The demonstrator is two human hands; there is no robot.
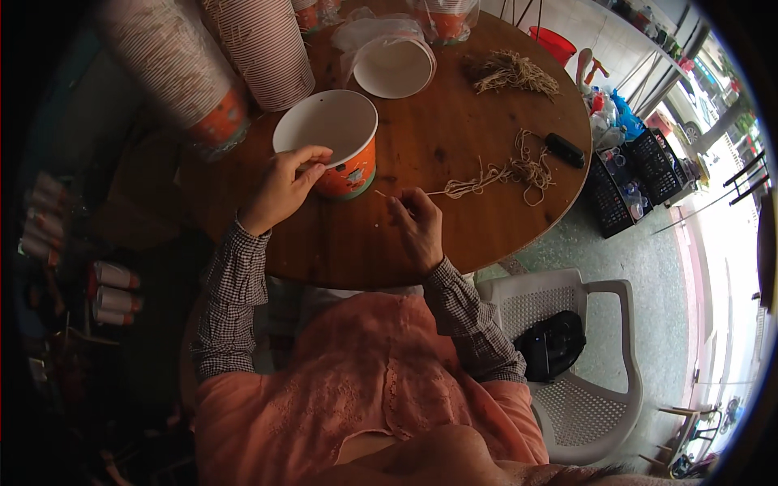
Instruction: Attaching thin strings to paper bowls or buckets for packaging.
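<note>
A large paper tub (353, 172), orange and green outside and white inside, stands upright near the middle of the wooden table, its open top tilted slightly toward me. My left hand (279, 190) grips the tub's near rim, fingers at the edge and thumb against the outer wall. Just right of the tub, my right hand (417, 227) pinches the end of a thin beige string (466, 188). The string runs rightward into a loose tangle on the tabletop. A small dark hole shows in the tub's inner wall near the far rim.
Tall stacks of nested paper tubs (259, 53) rise at the far left. Behind the tub lies a plastic-wrapped stack of white bowls or tubs (395, 69). A string bundle (512, 73) and a black object (565, 150) sit toward the right edge. A grey plastic chair (596, 421) stands right.
</note>
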